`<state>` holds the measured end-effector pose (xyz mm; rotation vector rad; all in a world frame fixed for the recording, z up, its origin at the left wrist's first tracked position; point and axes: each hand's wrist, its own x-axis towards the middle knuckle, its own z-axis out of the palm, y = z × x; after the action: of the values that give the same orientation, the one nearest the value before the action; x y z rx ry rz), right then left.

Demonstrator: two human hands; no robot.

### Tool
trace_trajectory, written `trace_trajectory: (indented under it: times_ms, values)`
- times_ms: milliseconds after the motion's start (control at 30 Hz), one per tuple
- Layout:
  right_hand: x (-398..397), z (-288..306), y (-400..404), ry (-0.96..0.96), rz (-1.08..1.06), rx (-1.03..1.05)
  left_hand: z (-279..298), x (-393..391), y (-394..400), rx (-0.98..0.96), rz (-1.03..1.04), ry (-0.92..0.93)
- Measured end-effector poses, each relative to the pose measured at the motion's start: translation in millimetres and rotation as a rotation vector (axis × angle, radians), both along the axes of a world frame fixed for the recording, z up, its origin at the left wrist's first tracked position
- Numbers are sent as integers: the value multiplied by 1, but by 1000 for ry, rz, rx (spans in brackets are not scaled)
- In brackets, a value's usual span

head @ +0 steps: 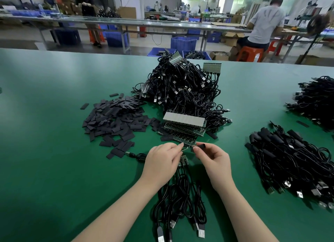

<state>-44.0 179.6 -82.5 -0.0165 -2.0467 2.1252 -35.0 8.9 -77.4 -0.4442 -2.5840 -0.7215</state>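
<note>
My left hand [161, 160] pinches a small green circuit board [184, 148] at its fingertips, in front of me on the green table [54, 151]. My right hand [212, 158] pinches a short black sleeve piece [201, 146] right beside that board. Under my hands lies a strip of small boards [183, 161] whose black USB cables [179, 203] run toward me. A stack of board panels [183, 128] sits just beyond my fingers.
A heap of flat black sleeve pieces [115, 120] lies to the left. A big tangle of USB cables with boards [182, 86] rises behind. Sleeved cables [292, 162] are piled at the right, with another pile [318, 102] farther right. A person sits at a far bench.
</note>
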Motion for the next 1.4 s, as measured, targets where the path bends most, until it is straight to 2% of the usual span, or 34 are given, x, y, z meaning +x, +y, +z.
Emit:
trace_trajectory:
  times_ms: [167, 300, 567, 1100, 1400]
  values:
    - [1, 1, 4, -8, 22, -50, -2, 1, 1, 33, -41, -9]
    - [2, 1, 1, -5, 53, -27, -3, 4, -3, 123, -47, -9]
    - [3, 0, 2, -9, 74, -22, -2, 4, -4, 172, -40, -26]
    - [4, 3, 2, -35, 110, -17, 0, 6, -5, 172, -63, -78]
    - [6, 4, -1, -28, 113, 61, 0, 6, -6, 188, -75, -86]
